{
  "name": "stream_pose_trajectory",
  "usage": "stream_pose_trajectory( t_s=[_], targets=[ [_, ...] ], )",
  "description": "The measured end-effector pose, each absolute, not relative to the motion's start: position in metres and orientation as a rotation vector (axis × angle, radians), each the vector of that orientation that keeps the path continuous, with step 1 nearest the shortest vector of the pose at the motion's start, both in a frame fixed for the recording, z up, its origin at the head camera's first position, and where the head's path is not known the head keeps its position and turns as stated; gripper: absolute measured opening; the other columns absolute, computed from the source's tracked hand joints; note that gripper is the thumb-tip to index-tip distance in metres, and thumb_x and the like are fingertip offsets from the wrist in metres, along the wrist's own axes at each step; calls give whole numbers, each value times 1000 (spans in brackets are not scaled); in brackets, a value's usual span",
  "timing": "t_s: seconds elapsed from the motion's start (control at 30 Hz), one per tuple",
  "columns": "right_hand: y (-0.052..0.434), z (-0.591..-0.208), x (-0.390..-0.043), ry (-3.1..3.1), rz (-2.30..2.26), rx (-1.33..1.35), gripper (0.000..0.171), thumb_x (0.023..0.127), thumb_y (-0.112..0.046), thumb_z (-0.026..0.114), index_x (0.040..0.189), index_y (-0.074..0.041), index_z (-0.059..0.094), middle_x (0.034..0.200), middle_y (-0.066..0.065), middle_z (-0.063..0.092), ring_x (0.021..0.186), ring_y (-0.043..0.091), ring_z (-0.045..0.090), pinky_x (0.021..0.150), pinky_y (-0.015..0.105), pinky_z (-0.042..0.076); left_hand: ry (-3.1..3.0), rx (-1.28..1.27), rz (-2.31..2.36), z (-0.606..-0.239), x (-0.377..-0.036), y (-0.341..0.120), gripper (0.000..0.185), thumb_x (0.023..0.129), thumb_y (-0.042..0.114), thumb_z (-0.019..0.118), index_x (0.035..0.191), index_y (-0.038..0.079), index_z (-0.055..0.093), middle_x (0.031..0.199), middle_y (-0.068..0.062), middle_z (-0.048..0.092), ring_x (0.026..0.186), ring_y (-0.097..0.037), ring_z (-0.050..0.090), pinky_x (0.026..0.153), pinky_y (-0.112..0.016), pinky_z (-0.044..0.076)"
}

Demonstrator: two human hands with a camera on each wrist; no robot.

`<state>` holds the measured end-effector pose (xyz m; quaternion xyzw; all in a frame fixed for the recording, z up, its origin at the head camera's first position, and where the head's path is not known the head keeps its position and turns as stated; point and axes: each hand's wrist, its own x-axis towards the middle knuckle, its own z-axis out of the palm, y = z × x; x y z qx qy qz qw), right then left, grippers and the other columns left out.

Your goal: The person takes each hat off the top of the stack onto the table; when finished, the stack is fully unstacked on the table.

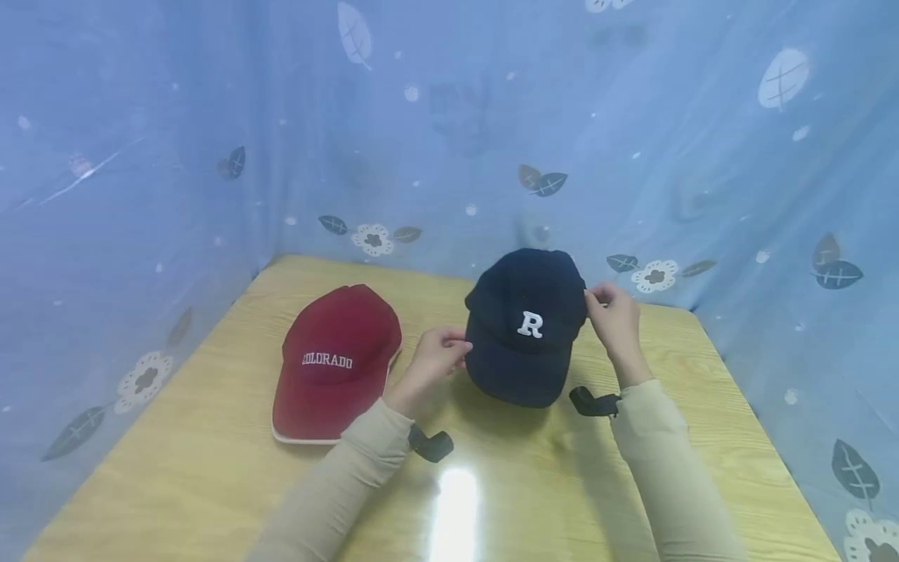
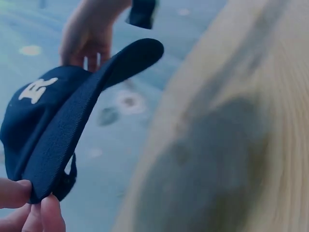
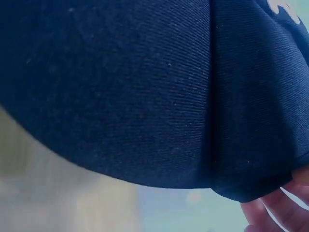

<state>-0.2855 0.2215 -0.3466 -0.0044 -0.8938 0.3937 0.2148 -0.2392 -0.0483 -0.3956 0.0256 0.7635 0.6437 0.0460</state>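
A dark navy baseball cap (image 1: 520,297) with a white letter R is held up off the table between both hands, its brim toward me. My left hand (image 1: 435,357) pinches the brim's left edge; the left wrist view shows the thumb and fingers (image 2: 50,212) on either side of that edge. With thumb and fingers, my right hand (image 1: 616,324) grips the right side of the crown. In the right wrist view the brim (image 3: 120,96) fills most of the picture, and the right fingers (image 3: 280,210) show at the cap's lower edge.
A red baseball cap (image 1: 340,359) marked COLORADO lies on the wooden table (image 1: 211,437), left of my left hand. Blue patterned curtains (image 1: 435,117) stand behind and along both sides of the table. Black straps (image 1: 431,445) hang at both wrists.
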Motion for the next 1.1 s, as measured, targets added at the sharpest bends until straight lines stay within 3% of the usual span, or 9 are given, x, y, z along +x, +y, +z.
stream_pose_trajectory(
  t_s=[0.17, 0.3, 0.47, 0.53, 0.63, 0.73, 0.87, 1.1],
  targets=[
    [268, -370, -285, -2547, 1031, -117, 30, 94, -22, 48, 93, 4, 62, 90, 23, 63, 77, 32, 59, 66, 35, 44, 2254, 78, 1899, -419, -260, 0, 21, 87, 5, 59, 106, -3, 61, 88, -8, 65, 63, -13, 58, 64, -30, 53],
    [288, -390, -293, -2616, 991, -120, 29, 94, -18, 46, 91, 6, 61, 86, 23, 64, 76, 34, 58, 67, 40, 44, 2246, 2, 1849, -438, -272, 24, 21, 85, 5, 61, 105, -4, 61, 80, -7, 62, 54, -10, 54, 52, -20, 47],
    [302, -408, -302, -2689, 973, -169, 28, 93, -18, 47, 90, 5, 62, 85, 21, 65, 72, 31, 58, 63, 36, 42, 2316, -1, 1744, -454, -274, 40, 22, 83, 2, 63, 104, -4, 60, 92, -10, 61, 52, -8, 54, 52, -16, 47],
    [305, -412, -304, -2691, 998, -188, 29, 93, -19, 48, 92, 6, 63, 89, 23, 65, 71, 33, 60, 63, 36, 43, 2373, 34, 1675, -456, -274, 43, 10, 81, 3, 66, 88, -1, 59, 84, -7, 59, 52, -9, 55, 50, -16, 45],
    [306, -414, -307, -2712, 1043, -210, 33, 94, -22, 48, 99, 7, 63, 98, 26, 65, 77, 37, 64, 69, 40, 48, 2448, 86, 1569, -455, -272, 42, 20, 79, 6, 69, 71, 5, 50, 68, -4, 55, 54, -14, 58, 49, -20, 41],
    [301, -412, -306, -2731, 1058, -223, 39, 97, -25, 45, 110, 8, 60, 107, 28, 62, 89, 40, 62, 78, 47, 48, 2500, 151, 1466, -448, -267, 33, 16, 80, 14, 69, 81, 3, 58, 71, -2, 60, 68, -17, 63, 62, -27, 50],
    [279, -400, -304, -2598, 1050, -225, 36, 97, -23, 45, 115, 5, 58, 112, 25, 60, 99, 40, 56, 84, 49, 44, 2604, 231, 1404, -427, -254, 1, 45, 83, 24, 68, 120, 1, 57, 98, -4, 64, 85, -18, 61, 80, -34, 50],
    [191, -381, -298, -2390, 1150, 105, 25, 93, -19, 55, 106, 0, 64, 100, 17, 66, 85, 30, 62, 73, 41, 50, 2899, 206, 1574, -375, -212, -118, 38, 84, 20, 67, 119, 7, 60, 98, -6, 67, 82, -18, 63, 70, -31, 51]
  ],
)
